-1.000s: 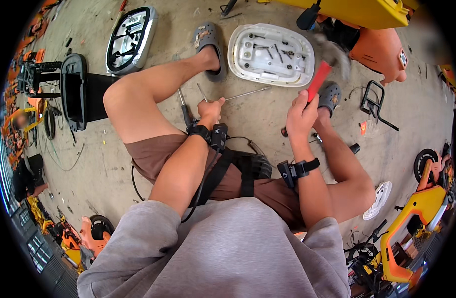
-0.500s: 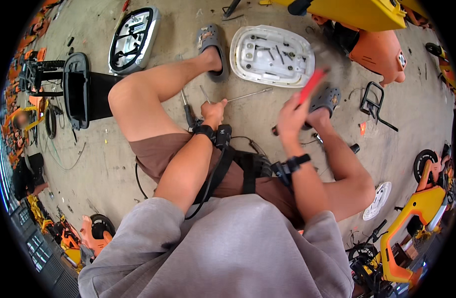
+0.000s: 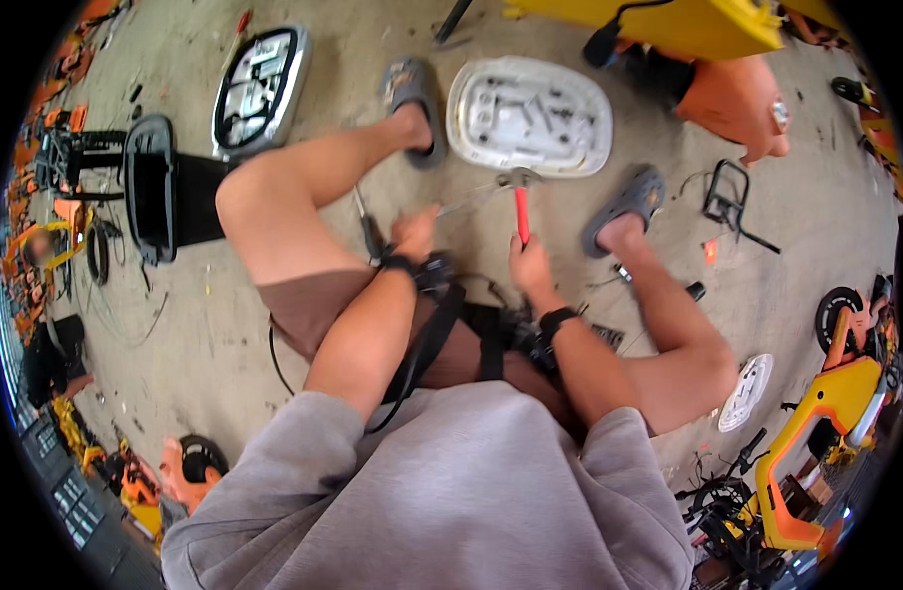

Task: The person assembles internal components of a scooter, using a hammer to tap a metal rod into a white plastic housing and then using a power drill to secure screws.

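Observation:
My left hand (image 3: 413, 234) is closed around a thin metal rod (image 3: 463, 205) that points right, slightly blurred. My right hand (image 3: 530, 265) grips a hammer (image 3: 521, 208) by its red and black handle. The hammer's metal head is at the rod's far end; whether they touch, I cannot tell. Beside my left wrist lies a tool with a dark handle (image 3: 371, 234) and a slim shaft. Just beyond the hammer, a white oval shell (image 3: 471, 147) lies on the floor, with several small metal parts inside.
A second oval shell with a black rim (image 3: 222, 138) lies at the far left, near a black bin-like part (image 3: 198, 197). Yellow (image 3: 658, 25) and orange bodywork (image 3: 742, 103) stands at the far right. A black metal frame (image 3: 729, 202) lies right of my shoe (image 3: 626, 208).
My right hand has swung the hammer down and left, from above my right shoe to the rod's end. The left hand still holds the rod, shifted slightly left.

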A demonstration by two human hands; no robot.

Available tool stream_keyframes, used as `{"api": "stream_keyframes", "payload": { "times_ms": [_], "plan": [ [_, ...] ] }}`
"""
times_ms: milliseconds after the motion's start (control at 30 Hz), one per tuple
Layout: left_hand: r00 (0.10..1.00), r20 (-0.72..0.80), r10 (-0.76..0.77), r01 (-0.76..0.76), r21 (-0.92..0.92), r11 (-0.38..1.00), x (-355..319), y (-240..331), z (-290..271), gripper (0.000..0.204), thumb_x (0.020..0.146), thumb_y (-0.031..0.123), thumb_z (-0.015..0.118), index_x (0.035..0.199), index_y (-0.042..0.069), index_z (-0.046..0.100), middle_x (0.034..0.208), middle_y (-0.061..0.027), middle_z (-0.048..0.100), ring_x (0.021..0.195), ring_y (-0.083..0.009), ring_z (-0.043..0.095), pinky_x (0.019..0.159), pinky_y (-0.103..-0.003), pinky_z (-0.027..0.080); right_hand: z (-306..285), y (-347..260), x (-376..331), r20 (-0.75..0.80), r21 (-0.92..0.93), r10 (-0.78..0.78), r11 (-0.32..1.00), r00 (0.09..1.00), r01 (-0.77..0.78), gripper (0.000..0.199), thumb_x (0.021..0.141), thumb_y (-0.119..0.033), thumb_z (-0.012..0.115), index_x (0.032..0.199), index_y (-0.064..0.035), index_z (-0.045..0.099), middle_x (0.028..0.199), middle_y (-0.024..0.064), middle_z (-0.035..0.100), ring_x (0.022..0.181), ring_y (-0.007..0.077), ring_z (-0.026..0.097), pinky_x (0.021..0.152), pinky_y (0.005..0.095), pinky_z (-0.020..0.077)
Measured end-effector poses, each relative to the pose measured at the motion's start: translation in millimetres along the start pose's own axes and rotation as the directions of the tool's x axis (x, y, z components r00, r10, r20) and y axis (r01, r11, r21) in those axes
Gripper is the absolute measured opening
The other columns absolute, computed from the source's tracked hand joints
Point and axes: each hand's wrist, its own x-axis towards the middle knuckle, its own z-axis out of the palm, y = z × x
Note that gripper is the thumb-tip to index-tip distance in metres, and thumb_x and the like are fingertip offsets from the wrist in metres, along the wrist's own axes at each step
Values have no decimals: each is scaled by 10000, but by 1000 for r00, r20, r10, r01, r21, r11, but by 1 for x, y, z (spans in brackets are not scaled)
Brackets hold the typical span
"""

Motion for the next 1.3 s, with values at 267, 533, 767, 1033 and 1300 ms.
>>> {"api": "stream_keyframes", "payload": {
  "times_ms": [267, 533, 767, 1033, 1300],
  "plan": [
    [742, 202, 640, -670, 197, 715, -52, 65, 28, 331, 759, 277, 732, 841, -39, 671, 731, -203, 670, 693, -341, 665, 668, -428, 515, -77, -10, 41, 220, 682, 558, 499, 800, -535, 340, 955, -364, 509, 844, -44, 486, 573, 61, 487, 400, 184, 477, 378, 354, 391],
    [448, 676, 584, -892, 385, 238, -77, 84, 1, 315, 856, 224, 637, 751, -72, 629, 652, -265, 579, 606, -432, 570, 604, -474, 456, -62, 36, 41, 384, 842, 600, 83, 702, -532, 228, 935, -297, 521, 832, -107, 449, 560, -4, 367, 409, 129, 347, 396, 323, 346],
    [236, 645, 727, -970, 119, 210, -178, 131, -61, 195, 909, 159, 603, 893, -36, 606, 668, -250, 549, 584, -420, 535, 537, -438, 410, -56, 38, 39, 398, 774, 647, 144, 651, -616, 198, 927, -257, 520, 844, -87, 460, 560, 14, 388, 403, 149, 374, 400, 323, 356],
    [404, 584, 704, -864, -9, 504, -170, 113, -37, 271, 960, 260, 581, 899, -2, 612, 611, -49, 505, 513, -115, 440, 476, -303, 355, -59, 16, 35, 435, 727, 558, 246, 707, -641, 194, 923, -249, 517, 901, -60, 480, 579, 15, 408, 430, 146, 407, 419, 327, 373],
    [546, 798, 255, -161, -199, 967, -191, 104, -24, 195, 1008, 231, 494, 1013, 58, 404, 588, 47, 322, 471, -55, 254, 424, -241, 239, -49, 19, 34, 489, 631, 572, 289, 659, -720, 229, 954, -274, 499, 945, -45, 499, 626, 20, 437, 471, 137, 429, 432, 321, 386]
  ]
}}
